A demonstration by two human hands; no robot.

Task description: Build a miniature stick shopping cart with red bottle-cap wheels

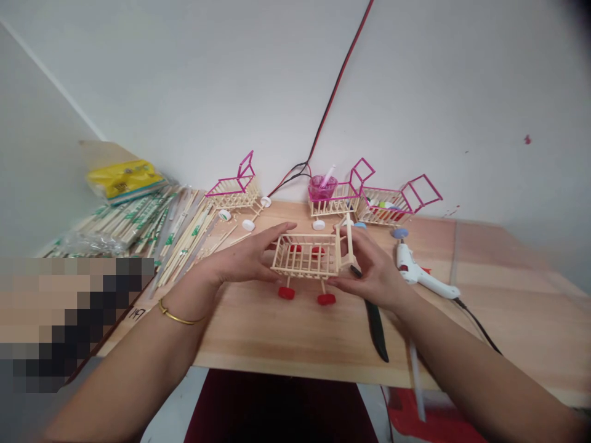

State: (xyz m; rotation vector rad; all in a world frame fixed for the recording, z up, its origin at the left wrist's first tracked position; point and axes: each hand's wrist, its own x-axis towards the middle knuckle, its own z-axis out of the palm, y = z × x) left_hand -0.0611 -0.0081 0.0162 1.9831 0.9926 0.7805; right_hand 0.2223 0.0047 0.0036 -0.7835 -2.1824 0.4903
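Observation:
Between my two hands is a miniature shopping cart (306, 261) built from thin bamboo sticks, with red wheels and an unpainted handle at its right end. My left hand (249, 253) grips the left end of the basket, thumb and fingers on either side. At the handle end, my right hand (369, 264) is closed around the cart. Under the right hand lies a knife with a dark green handle (377, 329), its other end hidden. A white glue gun (422, 274) rests on the table to the right of that hand.
Against the wall stand carts with magenta-painted rims: one at left (234, 192), one at centre holding a pink cup (322, 188), one at right (385, 212). Wrapped chopsticks (129, 221) and loose sticks (189, 237) cover the left side. A yellow packet (124, 177) lies on top.

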